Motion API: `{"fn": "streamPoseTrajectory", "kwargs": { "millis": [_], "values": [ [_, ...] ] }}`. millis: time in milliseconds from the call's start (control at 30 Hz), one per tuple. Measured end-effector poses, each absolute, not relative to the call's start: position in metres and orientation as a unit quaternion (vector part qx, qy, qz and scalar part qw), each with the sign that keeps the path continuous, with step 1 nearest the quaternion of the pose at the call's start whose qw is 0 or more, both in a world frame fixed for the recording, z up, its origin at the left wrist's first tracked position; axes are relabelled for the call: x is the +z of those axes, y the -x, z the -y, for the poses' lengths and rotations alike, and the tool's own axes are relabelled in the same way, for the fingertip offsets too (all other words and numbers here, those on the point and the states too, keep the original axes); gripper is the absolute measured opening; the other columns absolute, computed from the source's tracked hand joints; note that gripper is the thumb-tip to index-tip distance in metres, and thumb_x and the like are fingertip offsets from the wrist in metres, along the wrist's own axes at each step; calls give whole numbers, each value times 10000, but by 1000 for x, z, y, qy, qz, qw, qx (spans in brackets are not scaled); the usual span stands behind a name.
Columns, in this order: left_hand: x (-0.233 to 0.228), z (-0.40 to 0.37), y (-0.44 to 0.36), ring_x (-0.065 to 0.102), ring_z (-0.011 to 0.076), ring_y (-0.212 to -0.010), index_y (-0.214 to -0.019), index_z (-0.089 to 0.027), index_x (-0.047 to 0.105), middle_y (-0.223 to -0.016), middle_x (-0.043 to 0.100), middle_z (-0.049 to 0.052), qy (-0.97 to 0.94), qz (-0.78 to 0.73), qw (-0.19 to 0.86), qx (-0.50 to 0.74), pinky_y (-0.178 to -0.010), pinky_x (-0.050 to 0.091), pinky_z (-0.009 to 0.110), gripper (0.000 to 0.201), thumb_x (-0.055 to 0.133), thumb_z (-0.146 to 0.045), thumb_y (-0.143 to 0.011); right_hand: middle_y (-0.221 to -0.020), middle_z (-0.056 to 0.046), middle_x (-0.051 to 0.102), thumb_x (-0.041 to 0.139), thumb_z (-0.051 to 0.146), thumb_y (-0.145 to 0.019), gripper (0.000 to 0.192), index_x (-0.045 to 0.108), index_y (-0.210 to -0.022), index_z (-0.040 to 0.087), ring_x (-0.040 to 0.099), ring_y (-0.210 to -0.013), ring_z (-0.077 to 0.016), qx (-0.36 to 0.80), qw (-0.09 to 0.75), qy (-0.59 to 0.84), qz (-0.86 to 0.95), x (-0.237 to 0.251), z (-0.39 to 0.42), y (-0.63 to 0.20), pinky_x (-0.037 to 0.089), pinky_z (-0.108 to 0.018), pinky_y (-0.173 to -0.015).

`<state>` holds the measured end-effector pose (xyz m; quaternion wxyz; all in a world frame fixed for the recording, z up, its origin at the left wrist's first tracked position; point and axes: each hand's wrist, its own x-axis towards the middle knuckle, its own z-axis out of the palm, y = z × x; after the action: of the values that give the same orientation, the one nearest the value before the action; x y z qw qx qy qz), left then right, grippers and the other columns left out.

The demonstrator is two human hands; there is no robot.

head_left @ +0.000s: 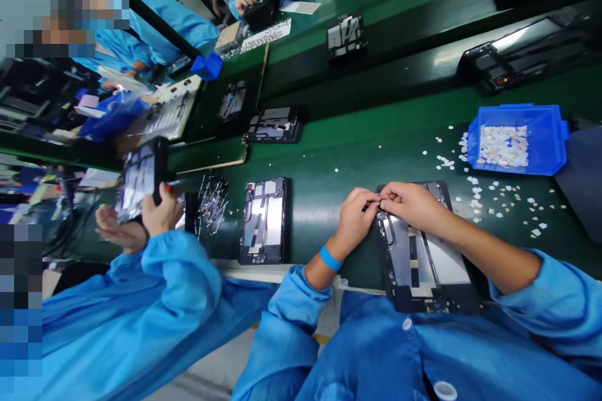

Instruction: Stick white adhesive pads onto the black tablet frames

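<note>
An opened tablet (426,263) with exposed inner parts lies in front of me at the table's near edge. My left hand (356,216) is at its far left corner, fingertips pinched together. Reaching in from the right, my right hand (411,205) crosses over the tablet's far end, its fingers closed close to the left fingertips. Whatever is between the fingers is too small and hidden to make out. Small white pieces (475,191) lie scattered on the green table right of the tablet.
A blue bin (545,163) of white pieces stands at the right. Another opened tablet (277,219) lies to my left, near a pile of thin strips (212,203). A co-worker's hands (160,210) hold a tablet (143,175). More tablets (275,123) lie farther back.
</note>
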<state>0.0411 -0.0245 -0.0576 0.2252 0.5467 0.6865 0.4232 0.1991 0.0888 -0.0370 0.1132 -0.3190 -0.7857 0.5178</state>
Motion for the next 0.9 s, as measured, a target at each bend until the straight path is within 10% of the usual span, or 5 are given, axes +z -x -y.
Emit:
{"fn": "streamPoseTrajectory", "kwargs": {
  "millis": [167,400,900],
  "values": [
    [-45,37,-54,658,140,-812,-1168,-211,731,-995,749,35,-440,-707,339,439,-757,528,267,272,717,-220,-896,-812,-25,770,623,335,-855,154,729,-872,225,692,-710,-186,543,164,352,745,-40,-87,-203,505,-302,-640],
    [-48,32,-66,692,149,-788,-916,-185,758,-871,774,24,-318,-712,383,495,-739,530,270,99,692,-254,-890,-948,-61,798,597,322,-947,183,748,-1000,234,732,-847,-230,418,219,351,809,-43,-73,-210,542,-358,-753],
    [-45,45,-73,665,160,-773,-898,-210,804,-850,762,27,-390,-730,297,476,-745,501,286,115,697,-251,-907,-855,-71,772,538,243,-994,219,730,-894,207,697,-778,-229,229,241,342,879,-48,-51,-207,462,-329,-717]
  ]
}}
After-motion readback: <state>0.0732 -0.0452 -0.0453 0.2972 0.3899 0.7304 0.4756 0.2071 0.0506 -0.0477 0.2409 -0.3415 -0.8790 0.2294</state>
